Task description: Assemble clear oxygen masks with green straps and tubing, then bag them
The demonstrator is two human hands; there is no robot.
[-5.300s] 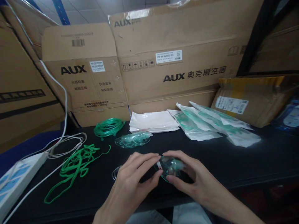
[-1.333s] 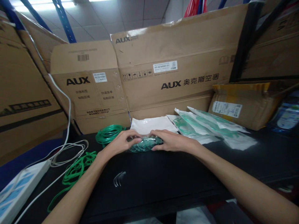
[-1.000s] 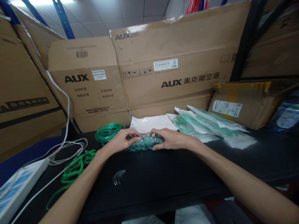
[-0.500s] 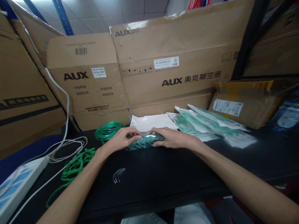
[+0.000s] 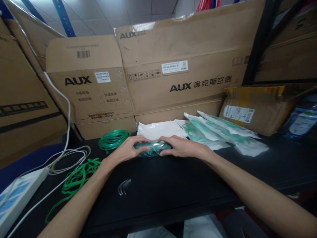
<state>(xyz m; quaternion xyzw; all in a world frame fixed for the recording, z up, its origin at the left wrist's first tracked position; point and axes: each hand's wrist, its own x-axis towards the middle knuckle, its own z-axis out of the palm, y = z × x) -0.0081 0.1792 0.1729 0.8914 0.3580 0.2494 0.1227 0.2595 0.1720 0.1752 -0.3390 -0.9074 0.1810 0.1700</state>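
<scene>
A nested stack of clear green plastic mask shells [image 5: 154, 149] lies low over the black tabletop, gripped from both ends. My left hand [image 5: 130, 147] closes on its left end, thumb on the near side. On the right end, my right hand [image 5: 180, 147] does the same with thumb and fingers. Their far fingers are partly hidden. Just behind the hands is a flat white packet [image 5: 160, 129]. Left of my left hand sits a coil of green tubing [image 5: 114, 139], and a tangle of green elastic cord [image 5: 79, 177] lies beside my left forearm.
Several thin shiny curved strips [image 5: 124, 187] lie on the black table [image 5: 173, 188]. White pouches with green contents [image 5: 215, 132] spread out at the right, before a small carton [image 5: 250, 112]. A power strip [image 5: 22, 195] with white cables is at the left. Large cardboard panels [image 5: 183, 49] stand behind.
The green stack has turned slightly between my hands, and its shell edges show differently. Both hands keep their hold in nearly the same place. The whole view has shifted a little.
</scene>
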